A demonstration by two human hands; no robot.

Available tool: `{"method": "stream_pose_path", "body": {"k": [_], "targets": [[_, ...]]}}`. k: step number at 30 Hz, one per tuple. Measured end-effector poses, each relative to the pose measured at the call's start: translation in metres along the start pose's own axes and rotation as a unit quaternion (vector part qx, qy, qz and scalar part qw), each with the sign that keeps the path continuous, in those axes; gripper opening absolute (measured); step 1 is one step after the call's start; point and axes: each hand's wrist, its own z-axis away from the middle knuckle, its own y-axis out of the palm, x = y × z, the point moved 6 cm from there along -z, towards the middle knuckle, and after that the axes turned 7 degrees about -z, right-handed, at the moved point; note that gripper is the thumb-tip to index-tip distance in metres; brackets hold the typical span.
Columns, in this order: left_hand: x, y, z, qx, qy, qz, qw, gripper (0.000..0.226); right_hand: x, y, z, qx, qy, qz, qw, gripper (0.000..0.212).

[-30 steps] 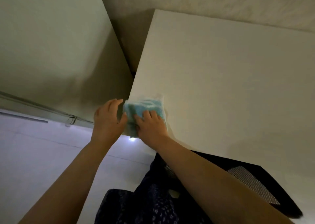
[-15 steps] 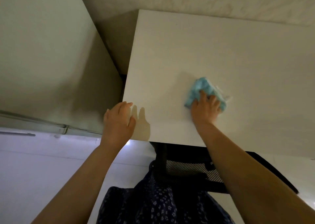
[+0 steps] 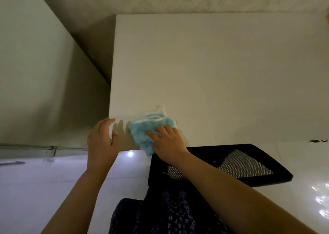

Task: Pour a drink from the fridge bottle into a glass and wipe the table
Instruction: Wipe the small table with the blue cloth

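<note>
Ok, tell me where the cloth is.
The blue cloth lies at the table's near left corner, pressed under the right hand, beside the left hand.

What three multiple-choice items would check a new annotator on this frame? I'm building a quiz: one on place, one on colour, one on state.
1. Where is the cloth?
A. near corner of the table
B. far edge
C. on the floor

2. What colour is the cloth?
A. red
B. light blue
C. black

3. What is the left hand doing?
A. gripping the cloth
B. open, empty, at the table edge
C. holding a glass

Key:
1 A: it overhangs the near edge.
2 B: blue with pale trim.
3 B: only the right hand presses the cloth.
</note>
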Motion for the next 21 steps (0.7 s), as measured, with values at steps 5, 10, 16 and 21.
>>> {"method": "stream_pose_path", "body": {"k": [5, 10, 16, 21], "targets": [[-0.053, 0.026, -0.011, -0.009, 0.048, 0.030, 0.998, 0.036, -0.112, -0.046, 0.059, -0.024, 0.189, -0.003, 0.982, 0.047], [-0.151, 0.064, -0.011, 0.016, 0.157, 0.033, 0.987, 0.033, -0.180, -0.076, 0.099, -0.053, 0.284, -0.144, 0.946, 0.045], [-0.293, 0.134, 0.012, 0.033, 0.255, 0.018, 0.966, 0.038, -0.265, -0.147, 0.161, -0.180, 0.312, -0.384, 0.850, 0.038], [-0.409, 0.213, 0.036, 0.061, 0.284, -0.011, 0.957, 0.040, -0.372, -0.204, 0.241, -0.188, 0.301, -0.300, 0.885, 0.041]]}}
